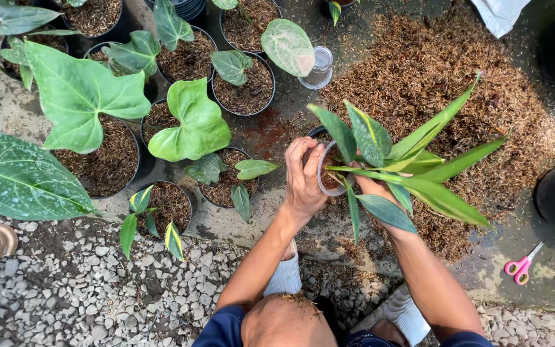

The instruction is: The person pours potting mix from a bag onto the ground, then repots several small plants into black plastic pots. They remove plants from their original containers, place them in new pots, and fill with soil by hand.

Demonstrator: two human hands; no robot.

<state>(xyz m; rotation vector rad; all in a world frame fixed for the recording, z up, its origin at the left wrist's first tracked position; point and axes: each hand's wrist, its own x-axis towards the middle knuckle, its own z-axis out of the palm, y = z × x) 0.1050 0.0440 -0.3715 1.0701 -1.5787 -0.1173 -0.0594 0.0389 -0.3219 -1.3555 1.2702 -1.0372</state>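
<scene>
My left hand (303, 175) grips the rim of a small clear plastic pot (323, 172) that holds a plant with long green, yellow-streaked leaves (412, 164). My right hand (372, 186) is under those leaves, against the pot's other side, and mostly hidden by them. A black pot rim (316, 132) shows just behind the clear pot. I am crouching; my knee and both feet show at the bottom.
Several black pots of heart-leaved plants (187, 122) crowd the left and top. A heap of brown coir (431, 71) spreads on the right. Pink scissors (521, 265) lie lower right, an empty clear cup (319, 67) near the top, gravel (97, 289) below.
</scene>
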